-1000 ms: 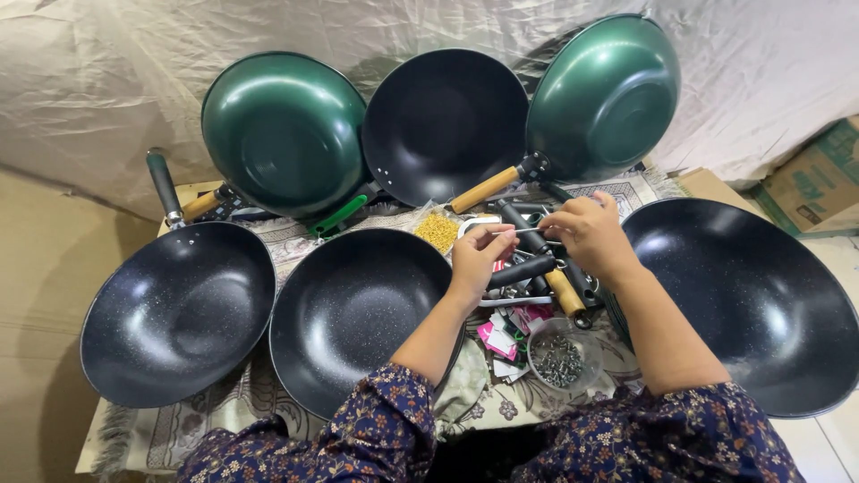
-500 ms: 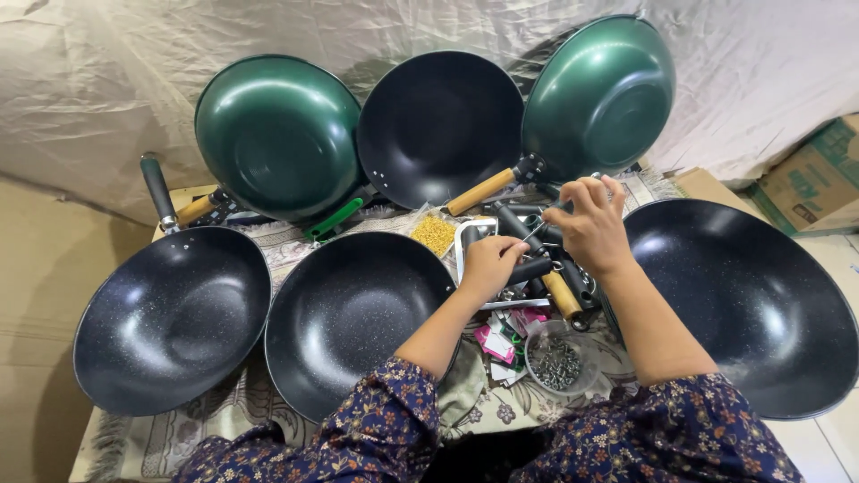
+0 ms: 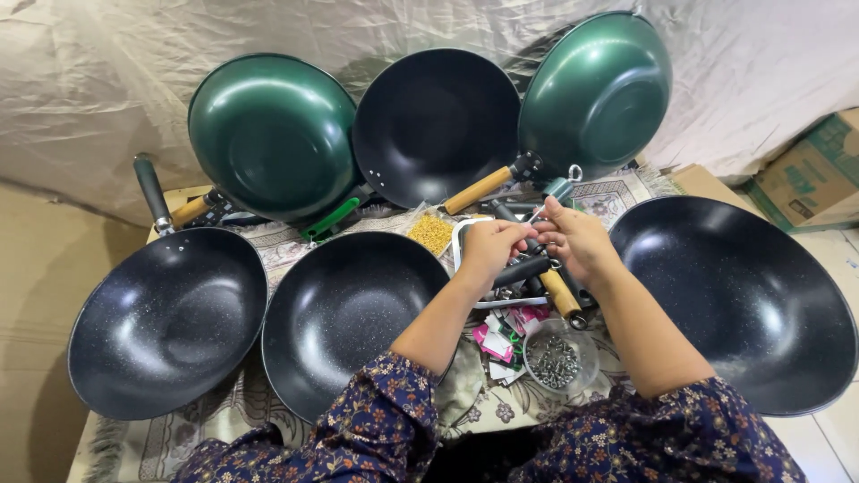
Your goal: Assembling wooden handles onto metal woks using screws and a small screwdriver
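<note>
From the head view I see my left hand and right hand, fingers clamped on a slim green-handled tool, just behind the bowl of screws. Black woks flank that bowl on a patterned cloth; crumpled sheeting hangs behind.

A patterned cloth covers the tabletop, fringe showing at the near left corner. Three black woks sit across the front: left wok, middle wok, right wok. Between the last two, loose handles, a bag of yellow bits, pink packets and a clear bowl of screws.
</note>
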